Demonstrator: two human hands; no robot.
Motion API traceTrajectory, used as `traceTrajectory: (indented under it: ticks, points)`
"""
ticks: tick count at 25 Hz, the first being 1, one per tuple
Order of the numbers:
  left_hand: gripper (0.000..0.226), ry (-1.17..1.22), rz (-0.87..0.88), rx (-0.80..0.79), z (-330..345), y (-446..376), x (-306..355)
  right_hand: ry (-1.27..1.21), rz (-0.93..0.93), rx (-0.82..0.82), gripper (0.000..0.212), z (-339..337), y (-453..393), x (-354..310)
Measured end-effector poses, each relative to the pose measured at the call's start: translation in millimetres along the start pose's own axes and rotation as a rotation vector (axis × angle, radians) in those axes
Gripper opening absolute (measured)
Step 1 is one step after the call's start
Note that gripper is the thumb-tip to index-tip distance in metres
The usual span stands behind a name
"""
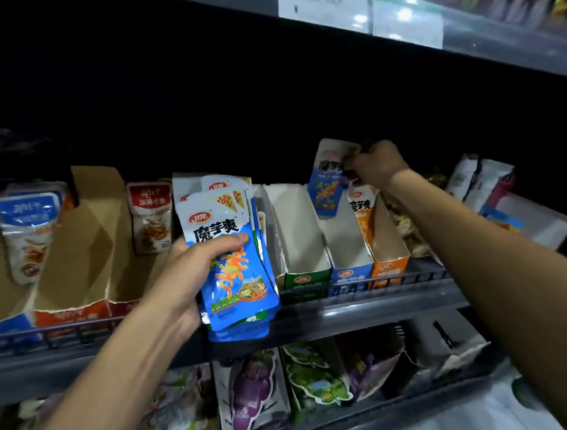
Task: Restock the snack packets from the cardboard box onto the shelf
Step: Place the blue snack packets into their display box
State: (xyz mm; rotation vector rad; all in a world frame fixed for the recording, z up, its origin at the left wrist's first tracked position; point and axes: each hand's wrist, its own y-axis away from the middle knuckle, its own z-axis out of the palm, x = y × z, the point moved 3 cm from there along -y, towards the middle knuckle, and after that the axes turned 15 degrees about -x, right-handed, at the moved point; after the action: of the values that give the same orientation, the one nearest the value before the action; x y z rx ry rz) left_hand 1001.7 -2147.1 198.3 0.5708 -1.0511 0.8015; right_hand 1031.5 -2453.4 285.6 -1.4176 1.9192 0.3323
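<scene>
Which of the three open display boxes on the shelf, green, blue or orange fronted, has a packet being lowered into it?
The blue-fronted box, the middle one: the right hand holds a blue packet over it. No hand is at the green box or orange box.

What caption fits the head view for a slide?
Left hand holds a stack of blue packets; right hand lowers one blue packet into the blue-fronted tray.

Both forearms were bare from the wrist back to the lower edge of the picture, with no sleeve, cuff, watch or band showing on either. The left hand [190, 275] was ungloved, and no ring could be seen on its thumb or visible knuckles. The right hand [378, 162] was likewise ungloved, its fingers small and dimly lit against the dark behind.
</scene>
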Motion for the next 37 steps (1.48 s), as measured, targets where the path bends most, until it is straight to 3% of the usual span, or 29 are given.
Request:
traceTrajectory:
  ticks: [2,5,8,14,17,19,21,22,24,29,32,35,37]
  points:
    - [0.062,-0.001,0.006,-0.024,2,-1,-1,0.308,-0.061,-0.062,0.023,6,-9,2]
    - [0.059,0.007,0.014,-0.038,3,-1,-2,0.677,-0.098,-0.028,0.029,12,-14,3]
    - [0.061,0.014,0.01,-0.03,1,1,-2,0.787,-0.134,0.003,0.03,18,-15,4]
    - [0.026,0.081,0.011,-0.017,2,3,-3,0.788,-0.103,0.224,0.028,25,4,-12]
    - [0.023,0.103,0.007,0.0,5,6,-4,0.397,-0.29,0.233,0.018,41,62,-38]
    - [0.022,0.112,0.014,0.005,9,10,-4,-0.027,-0.318,-0.055,0.009,64,117,-58]
    - [0.023,0.133,0.03,-0.006,16,13,-6,-0.323,-0.224,-0.409,0.03,87,159,-70]
    - [0.023,0.151,0.034,-0.002,19,15,-7,-0.336,-0.198,-0.492,0.046,94,171,-73]
    - [0.025,0.178,0.032,-0.001,24,18,-10,-0.264,-0.174,-0.465,0.064,101,176,-72]
    - [0.032,0.152,0.025,-0.08,25,26,-9,-0.647,-0.015,-0.389,0.034,99,174,-68]
    - [0.026,0.088,0.04,-0.115,21,28,-4,-0.848,0.095,-0.468,0.029,97,173,-66]
    - [0.021,0.019,0.046,-0.17,20,30,1,-0.654,0.157,-0.562,0.011,91,169,-65]
    - [0.022,-0.013,0.04,-0.208,21,29,3,-0.552,0.071,-0.553,0.018,86,162,-69]
